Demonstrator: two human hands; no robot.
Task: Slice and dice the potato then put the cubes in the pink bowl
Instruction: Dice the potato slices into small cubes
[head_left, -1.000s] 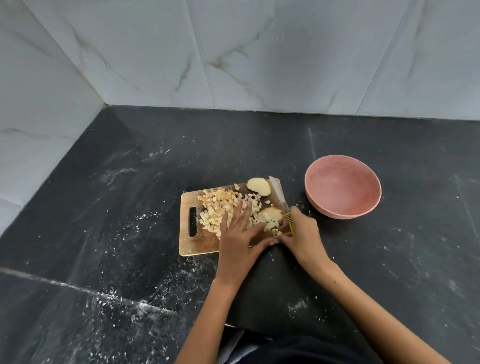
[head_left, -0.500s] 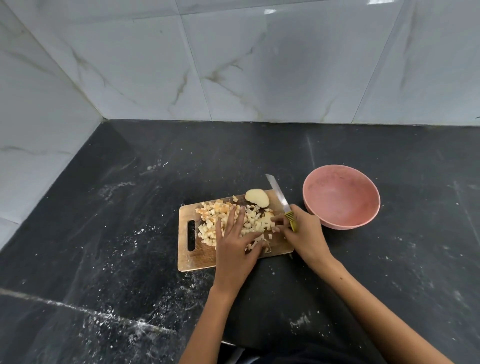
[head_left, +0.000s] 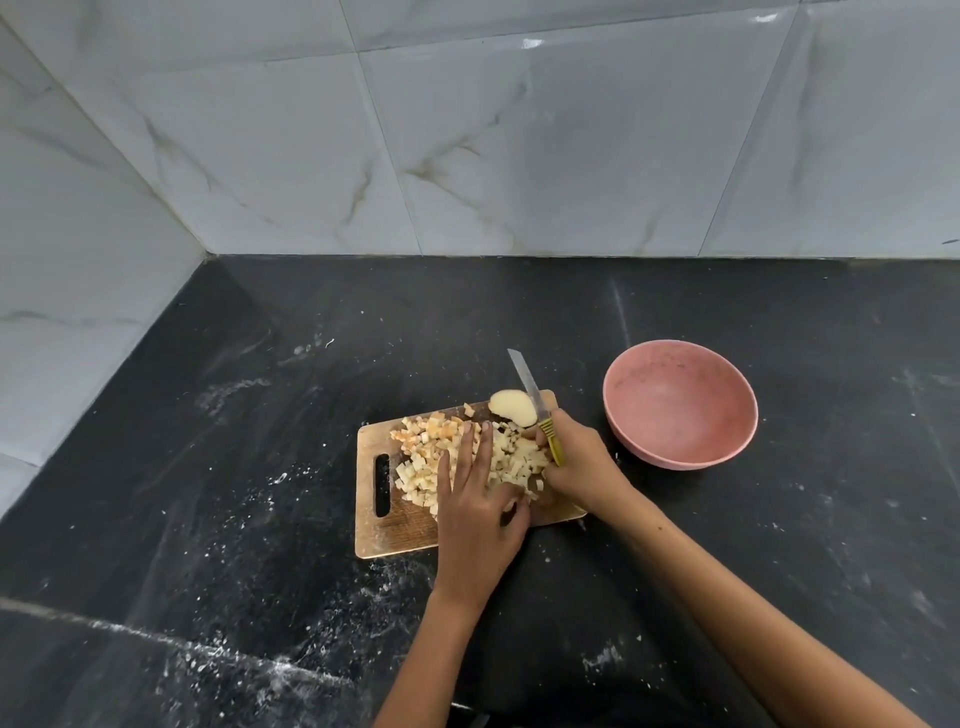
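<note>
A wooden cutting board lies on the black counter and carries a heap of potato cubes. An uncut potato slice lies at the board's far edge. My left hand rests flat on the cubes, fingers straight and pointing away from me. My right hand grips a knife by its yellow handle, blade pointing away past the slice. The hand sits against the right side of the heap. The pink bowl stands empty to the right of the board.
White marble-look tiled walls close the counter at the back and on the left. White powder is scattered over the black counter left of and in front of the board. A dark garment shows at the bottom edge.
The potato piece under my hands a second ago is no longer seen whole; cubes lie there instead. Both hands have drawn the cubes together. The camera has tilted up.
</note>
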